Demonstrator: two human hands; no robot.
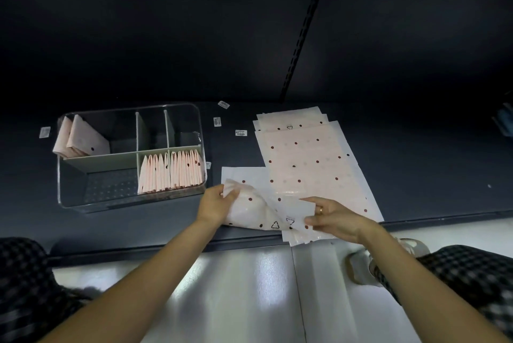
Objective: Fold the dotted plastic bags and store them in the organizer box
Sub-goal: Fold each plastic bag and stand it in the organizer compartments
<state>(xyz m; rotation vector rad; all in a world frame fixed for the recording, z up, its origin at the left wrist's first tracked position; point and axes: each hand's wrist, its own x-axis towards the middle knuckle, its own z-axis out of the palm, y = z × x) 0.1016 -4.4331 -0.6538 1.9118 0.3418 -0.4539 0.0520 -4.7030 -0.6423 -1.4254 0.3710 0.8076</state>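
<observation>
Dotted plastic bags, one lot, catalogued left to right with the organizer box (131, 158) as landmark.

Organizer box: clear, divided, at the left of the dark tabletop (430, 176). Far-left compartment holds a few folded bags (80, 141) leaning on the wall; near-right compartment holds a row of folded bags (170, 171) set on edge, probably so more fit and each can be pulled singly. The other compartments look vacant.

Left hand (215, 205): just right of the box's near corner, fingers curled, pinching the lifted left edge of the bag in work (255, 210).

Bag in work: right of the box at the tabletop's near edge, partly raised and curling over, apparently mid-fold.

Right hand (331, 217): further right, ring on one finger, thumb and fingers gripping the same bag's right end, likely to keep it taut.

Flat bags (305, 165): unfolded stack, right of the box beyond the hands, awaiting folding.

Small labels (241, 132): scattered on the tabletop beside the box.
</observation>
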